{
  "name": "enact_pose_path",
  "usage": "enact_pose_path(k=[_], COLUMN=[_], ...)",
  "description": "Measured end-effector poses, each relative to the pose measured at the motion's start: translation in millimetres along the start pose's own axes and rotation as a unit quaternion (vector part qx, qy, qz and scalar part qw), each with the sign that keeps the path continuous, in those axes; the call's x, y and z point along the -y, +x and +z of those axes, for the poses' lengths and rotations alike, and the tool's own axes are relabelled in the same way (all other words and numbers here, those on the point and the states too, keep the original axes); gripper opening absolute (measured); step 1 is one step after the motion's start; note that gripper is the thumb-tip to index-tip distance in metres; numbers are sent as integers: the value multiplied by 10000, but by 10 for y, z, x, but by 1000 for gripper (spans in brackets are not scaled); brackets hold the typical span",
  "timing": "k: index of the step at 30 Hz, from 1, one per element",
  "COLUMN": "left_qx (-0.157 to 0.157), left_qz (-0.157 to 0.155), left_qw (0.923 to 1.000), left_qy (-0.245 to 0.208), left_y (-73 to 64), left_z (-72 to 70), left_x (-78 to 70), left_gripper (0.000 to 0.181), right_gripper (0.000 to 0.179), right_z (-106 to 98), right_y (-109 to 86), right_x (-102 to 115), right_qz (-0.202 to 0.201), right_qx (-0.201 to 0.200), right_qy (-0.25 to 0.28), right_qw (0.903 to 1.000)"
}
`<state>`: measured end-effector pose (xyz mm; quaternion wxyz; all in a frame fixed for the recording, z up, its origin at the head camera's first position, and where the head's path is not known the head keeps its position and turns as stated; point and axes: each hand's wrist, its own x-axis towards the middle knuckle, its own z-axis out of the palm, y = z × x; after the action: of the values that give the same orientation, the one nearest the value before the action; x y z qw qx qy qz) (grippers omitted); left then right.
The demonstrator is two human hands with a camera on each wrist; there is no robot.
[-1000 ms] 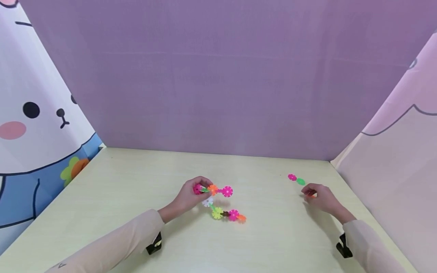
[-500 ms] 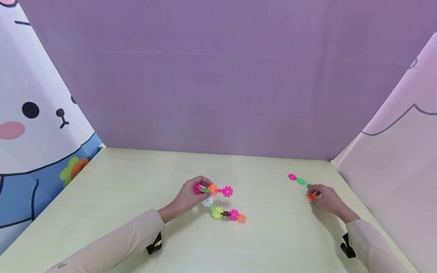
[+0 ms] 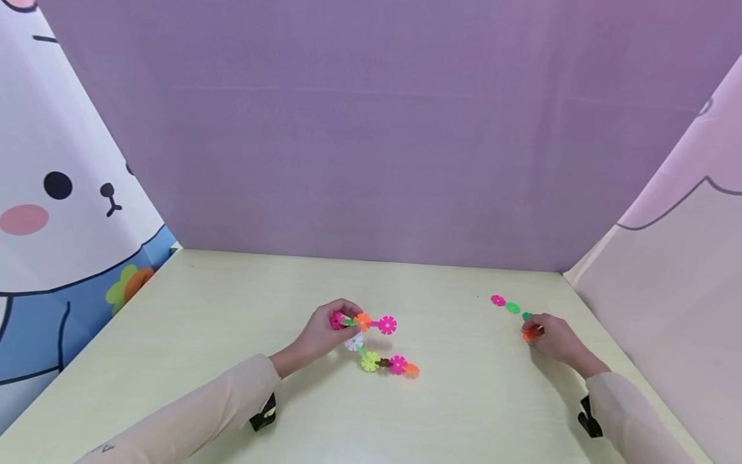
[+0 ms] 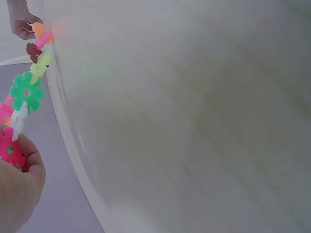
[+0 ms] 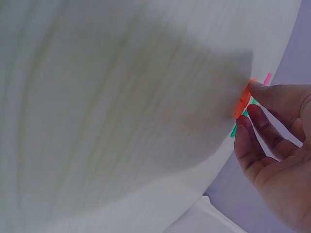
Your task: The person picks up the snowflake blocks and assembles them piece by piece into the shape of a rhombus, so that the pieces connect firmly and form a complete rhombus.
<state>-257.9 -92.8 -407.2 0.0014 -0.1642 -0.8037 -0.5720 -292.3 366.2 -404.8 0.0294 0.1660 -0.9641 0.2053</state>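
Observation:
My left hand (image 3: 324,327) grips one end of a chain of notched, flower-shaped plastic discs. A pink disc (image 4: 8,148) sits at its fingers in the left wrist view. From there one branch reaches past an orange disc (image 3: 363,321) to a pink disc (image 3: 387,325). The other branch hangs down through white, green (image 4: 26,92), yellow (image 3: 370,361), brown and pink discs to an orange disc (image 3: 411,370). On the right, my right hand (image 3: 553,337) pinches a loose orange disc (image 5: 243,100) between thumb and fingers, close over the table.
Beyond the right hand, a pink disc (image 3: 498,300), a green disc (image 3: 513,308) and a darker green disc (image 3: 527,316) lie in a slanting row on the pale table (image 3: 261,283). A purple cloth wall (image 3: 371,142) stands along the back edge, with printed panels either side.
The right hand has shifted slightly right, uncovering the darker green disc, and the orange disc at its fingertips shows more. My left hand and the chain have stayed in place.

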Motion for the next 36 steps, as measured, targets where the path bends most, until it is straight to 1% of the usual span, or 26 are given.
enact_pose_path(k=[4,8,13,20,24,27,30,36], left_qx=[11,-3,-49,-55,-13,16,21,-62], left_qz=[-46,-49,-135,-77,-100,-123,-125,-172], left_qw=[10000,10000,9999,9998,9999,9999,9999,9998], left_qy=[-22,14,88,160,138,112,104,113], left_y=[4,5,-2,-101,-128,-131,-122,-24], left_z=[1,2,7,-25,-38,-39,-35,-12], left_x=[-3,-8,-32,-302,-363,-367,-341,-91], left_gripper=[24,24,24,24,24,24,24,26], right_gripper=[15,15,16,19,18,20,21,13], right_z=[-3,-5,-26,-65,-76,-90,-102,-139], right_y=[5,13,11,10,14,17,19,27], right_x=[6,0,13,36,21,12,23,93], right_qz=[40,87,125,47,-20,-93,-177,-311], right_qx=[29,88,161,200,198,202,208,254], right_qy=[58,8,-43,-88,-65,-48,-64,72], right_qw=[10000,9999,9998,9997,9998,9997,9996,9992])
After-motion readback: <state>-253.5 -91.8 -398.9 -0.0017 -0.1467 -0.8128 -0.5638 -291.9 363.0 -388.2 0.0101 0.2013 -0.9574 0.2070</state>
